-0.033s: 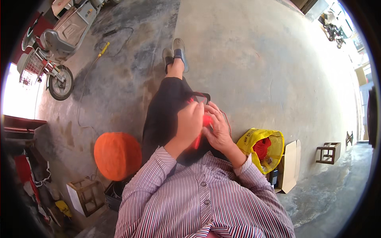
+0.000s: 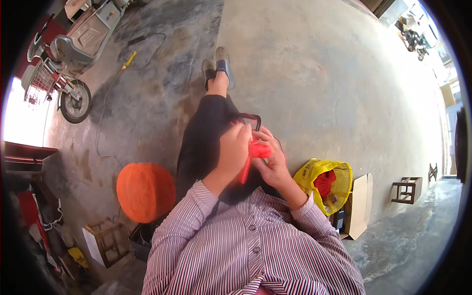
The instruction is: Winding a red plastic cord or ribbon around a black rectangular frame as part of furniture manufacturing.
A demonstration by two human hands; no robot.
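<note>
Left hand [image 2: 235,147] and right hand [image 2: 272,160] meeting over the lap, fingers of both pinching a red piece [image 2: 257,150] between them, yellow bag [image 2: 324,184] right of the lap holding red material, orange ball [image 2: 145,191] left of it
</note>
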